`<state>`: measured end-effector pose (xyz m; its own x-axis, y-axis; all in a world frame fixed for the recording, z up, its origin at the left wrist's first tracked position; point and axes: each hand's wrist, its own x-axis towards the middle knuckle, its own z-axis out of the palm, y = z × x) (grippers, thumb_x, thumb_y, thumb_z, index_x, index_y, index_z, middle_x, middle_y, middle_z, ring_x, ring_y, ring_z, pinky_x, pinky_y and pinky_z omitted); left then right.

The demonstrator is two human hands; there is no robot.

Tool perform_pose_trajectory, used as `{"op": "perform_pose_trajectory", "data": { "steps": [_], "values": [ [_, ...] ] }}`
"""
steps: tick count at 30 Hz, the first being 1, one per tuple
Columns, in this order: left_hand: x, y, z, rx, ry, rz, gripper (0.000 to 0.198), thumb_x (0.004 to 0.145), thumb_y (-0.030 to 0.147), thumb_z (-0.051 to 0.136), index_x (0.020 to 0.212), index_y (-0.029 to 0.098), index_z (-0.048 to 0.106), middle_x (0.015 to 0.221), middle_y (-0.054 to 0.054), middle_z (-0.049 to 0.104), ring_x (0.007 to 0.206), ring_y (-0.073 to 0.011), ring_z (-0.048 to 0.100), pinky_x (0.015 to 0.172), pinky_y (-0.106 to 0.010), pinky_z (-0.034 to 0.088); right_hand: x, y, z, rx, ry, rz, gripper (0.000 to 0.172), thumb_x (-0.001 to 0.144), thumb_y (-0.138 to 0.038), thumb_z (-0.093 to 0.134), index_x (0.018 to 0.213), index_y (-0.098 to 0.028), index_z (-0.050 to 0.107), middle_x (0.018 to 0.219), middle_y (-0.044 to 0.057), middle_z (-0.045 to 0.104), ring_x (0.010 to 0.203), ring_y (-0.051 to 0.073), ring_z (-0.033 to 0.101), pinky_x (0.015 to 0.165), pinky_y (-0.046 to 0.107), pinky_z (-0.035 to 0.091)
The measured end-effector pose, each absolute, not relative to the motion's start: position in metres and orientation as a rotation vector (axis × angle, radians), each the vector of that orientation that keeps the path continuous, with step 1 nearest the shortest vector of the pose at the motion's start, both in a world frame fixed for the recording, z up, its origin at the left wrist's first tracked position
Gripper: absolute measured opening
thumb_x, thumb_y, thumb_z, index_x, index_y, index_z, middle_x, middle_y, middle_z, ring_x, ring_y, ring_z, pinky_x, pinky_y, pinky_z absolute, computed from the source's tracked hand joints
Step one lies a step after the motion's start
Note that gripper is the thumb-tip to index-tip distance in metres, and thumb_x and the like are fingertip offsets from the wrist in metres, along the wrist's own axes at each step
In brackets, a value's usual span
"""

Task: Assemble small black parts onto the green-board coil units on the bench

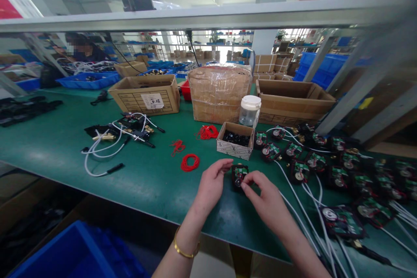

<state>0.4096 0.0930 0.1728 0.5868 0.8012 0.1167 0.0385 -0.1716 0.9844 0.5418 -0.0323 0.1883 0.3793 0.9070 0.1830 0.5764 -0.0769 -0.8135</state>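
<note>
Near table's front edge, left hand (210,184) and right hand (265,200) pinch a small circuit board module (239,175) between fingertips, just above the green mat (146,182). Looks light, rigid, fragile; grip the black housing edges, not the components or white wire.

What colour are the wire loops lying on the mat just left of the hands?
Red: the loops show clearly against the green mat in the head view.
</note>
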Motion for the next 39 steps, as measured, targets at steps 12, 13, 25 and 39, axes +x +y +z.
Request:
{"op": "perform_pose_trajectory", "data": {
  "steps": [12,13,25,39],
  "values": [
    [0.366,0.055,0.196,1.936,0.447,0.648,0.054,0.081,0.002,0.052,0.123,0.029,0.072,0.123,-0.004,0.071,0.119,-0.0227,0.063,0.108,-0.038,0.048,0.523,-0.055,0.201,-1.803,-1.558,0.672,0.014,0.096,-0.016,0.052,0.085,-0.023,0.055,0.091,0.002,0.063,0.090,0.023,0.055,0.081,0.036,0.038],
    [0.367,0.050,0.198,1.893,0.456,0.616,0.051,0.082,0.005,0.056,0.124,0.028,0.071,0.123,-0.005,0.071,0.116,-0.0233,0.064,0.106,-0.037,0.049,0.524,-0.057,0.202,-1.799,-1.538,0.706,0.013,0.095,-0.016,0.053,0.084,-0.023,0.056,0.091,0.002,0.063,0.090,0.022,0.055,0.081,0.036,0.039],
    [0.403,0.032,0.184,1.706,0.661,0.619,0.046,0.077,0.003,0.052,0.111,0.024,0.075,0.111,-0.006,0.075,0.105,-0.0229,0.069,0.100,-0.039,0.052,0.587,-0.060,0.202,-2.126,-1.642,0.423,0.011,0.087,-0.018,0.059,0.078,-0.024,0.059,0.082,0.002,0.064,0.082,0.024,0.056,0.074,0.035,0.035],
    [0.406,0.010,0.172,0.374,0.315,0.212,0.060,0.101,0.061,0.043,0.122,0.010,0.068,0.112,-0.015,0.072,0.106,-0.0224,0.068,0.108,-0.039,0.043,0.569,-0.059,0.218,-1.871,-1.464,0.909,0.012,0.081,-0.015,0.058,0.076,-0.024,0.064,0.074,-0.002,0.065,0.070,0.018,0.058,0.060,0.027,0.039]
  ]
}}
